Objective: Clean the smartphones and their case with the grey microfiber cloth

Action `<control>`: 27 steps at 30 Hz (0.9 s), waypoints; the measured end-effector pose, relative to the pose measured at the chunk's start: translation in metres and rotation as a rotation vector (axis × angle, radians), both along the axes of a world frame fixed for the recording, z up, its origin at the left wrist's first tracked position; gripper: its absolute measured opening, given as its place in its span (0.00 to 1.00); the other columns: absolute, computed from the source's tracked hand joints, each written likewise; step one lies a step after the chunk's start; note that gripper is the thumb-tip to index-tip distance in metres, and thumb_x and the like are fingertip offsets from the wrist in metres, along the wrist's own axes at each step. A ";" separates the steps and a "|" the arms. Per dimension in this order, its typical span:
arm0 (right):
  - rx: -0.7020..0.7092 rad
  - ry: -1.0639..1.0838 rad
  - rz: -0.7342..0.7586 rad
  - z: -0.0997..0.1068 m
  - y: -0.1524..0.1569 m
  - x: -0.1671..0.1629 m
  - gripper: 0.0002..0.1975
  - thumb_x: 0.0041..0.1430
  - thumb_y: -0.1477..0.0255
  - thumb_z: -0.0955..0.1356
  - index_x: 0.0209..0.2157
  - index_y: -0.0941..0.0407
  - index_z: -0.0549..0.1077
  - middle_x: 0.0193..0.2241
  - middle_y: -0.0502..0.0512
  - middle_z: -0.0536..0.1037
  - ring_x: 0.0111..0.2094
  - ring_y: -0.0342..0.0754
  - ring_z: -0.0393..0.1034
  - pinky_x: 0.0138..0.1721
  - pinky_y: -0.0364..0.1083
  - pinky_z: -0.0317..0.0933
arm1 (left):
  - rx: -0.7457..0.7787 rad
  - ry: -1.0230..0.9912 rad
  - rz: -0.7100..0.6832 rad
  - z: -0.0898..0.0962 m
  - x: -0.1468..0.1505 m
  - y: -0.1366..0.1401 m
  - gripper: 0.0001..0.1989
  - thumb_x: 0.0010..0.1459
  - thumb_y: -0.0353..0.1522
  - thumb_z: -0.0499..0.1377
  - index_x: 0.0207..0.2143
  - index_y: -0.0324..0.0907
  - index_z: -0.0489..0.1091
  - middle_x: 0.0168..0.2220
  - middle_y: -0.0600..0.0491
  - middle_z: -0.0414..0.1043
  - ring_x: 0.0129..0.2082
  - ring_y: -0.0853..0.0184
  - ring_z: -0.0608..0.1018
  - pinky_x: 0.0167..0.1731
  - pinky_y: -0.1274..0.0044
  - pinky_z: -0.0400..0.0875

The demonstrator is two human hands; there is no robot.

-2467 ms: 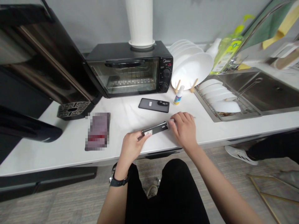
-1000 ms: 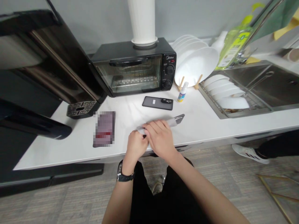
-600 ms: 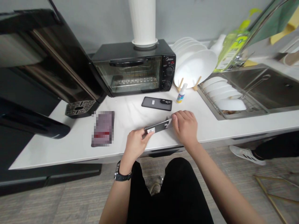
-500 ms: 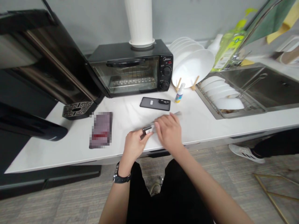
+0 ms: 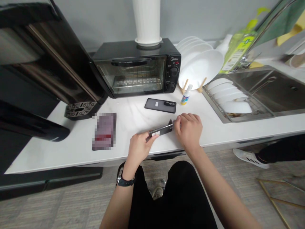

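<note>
A dark phone (image 5: 162,130) is tilted on edge above the counter, a small white label near its left end. My left hand (image 5: 140,144) is closed around that end, thumb in front. At the other end my right hand (image 5: 189,130) is curled with its knuckles up, touching or very near the phone. Something greyish shows by its thumb, but the fingers hide what it is. Behind the hands a dark grey phone back with a camera block (image 5: 160,105) lies flat; I cannot tell whether it is a bare case. Beside it stands a small spray bottle (image 5: 186,95).
A pixelated flat item (image 5: 105,130) lies on the counter (image 5: 71,152) to the left. Behind are a toaster oven (image 5: 138,76), a black drinks machine (image 5: 81,109) and racked plates (image 5: 202,68). The sink (image 5: 274,86) with bowls is at right, another person's shoe (image 5: 250,158) below.
My right hand has slid to the right along the phone, uncovering its middle and far end. My left hand keeps its grip. The view has shifted slightly.
</note>
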State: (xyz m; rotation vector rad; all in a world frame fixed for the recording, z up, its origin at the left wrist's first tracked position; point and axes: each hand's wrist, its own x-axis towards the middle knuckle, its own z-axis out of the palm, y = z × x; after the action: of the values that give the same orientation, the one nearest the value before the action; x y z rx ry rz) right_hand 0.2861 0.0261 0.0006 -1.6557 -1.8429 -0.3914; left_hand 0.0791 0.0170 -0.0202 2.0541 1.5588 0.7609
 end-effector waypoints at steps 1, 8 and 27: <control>-0.008 0.007 0.024 0.000 -0.003 -0.015 0.17 0.72 0.73 0.60 0.28 0.54 0.72 0.28 0.56 0.76 0.35 0.54 0.66 0.44 0.54 0.55 | -0.002 0.007 -0.003 -0.001 0.000 0.000 0.20 0.66 0.41 0.60 0.23 0.41 0.71 0.21 0.55 0.69 0.24 0.68 0.68 0.27 0.77 0.54; 0.010 -0.082 0.538 -0.009 -0.022 -0.056 0.16 0.75 0.69 0.60 0.54 0.58 0.74 0.46 0.59 0.80 0.45 0.54 0.68 0.51 0.53 0.58 | 0.016 0.128 -0.035 -0.003 -0.006 0.002 0.09 0.59 0.27 0.58 0.26 0.39 0.74 0.25 0.49 0.76 0.25 0.65 0.72 0.29 0.76 0.60; -0.028 -0.080 0.397 -0.005 -0.013 -0.039 0.21 0.76 0.61 0.60 0.54 0.60 0.75 0.41 0.60 0.82 0.41 0.55 0.70 0.43 0.53 0.56 | 0.003 0.087 -0.042 -0.003 -0.005 0.002 0.13 0.61 0.30 0.58 0.22 0.42 0.71 0.22 0.51 0.74 0.24 0.66 0.70 0.28 0.75 0.59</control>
State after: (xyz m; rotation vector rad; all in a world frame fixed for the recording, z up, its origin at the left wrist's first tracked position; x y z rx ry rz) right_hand 0.2470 0.0127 -0.0043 -1.2630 -2.1840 -0.2641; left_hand 0.0746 0.0191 -0.0230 2.1412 1.5558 0.6671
